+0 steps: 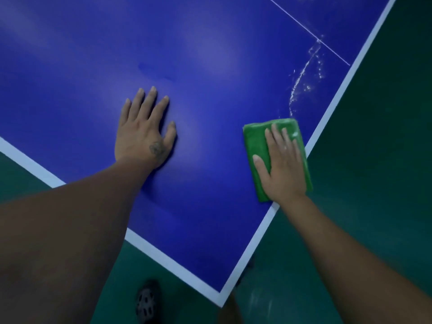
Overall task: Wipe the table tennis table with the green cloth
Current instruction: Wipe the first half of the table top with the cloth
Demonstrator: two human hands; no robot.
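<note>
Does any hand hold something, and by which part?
Nothing is gripped. The right hand presses flat on the cloth; the left hand rests on the table.

A dark green floor (385, 160) spreads out at three o'clock and runs round through six to nine. Between six and seven o'clock a dark shoe (147, 302) with holes punched across its top stands on it, blurred. Near five o'clock the floor carries a faint pale sheen.

table (210, 54) blue, white edging | cloth (254, 146) green | floor (374, 136) seemingly dark green
</note>
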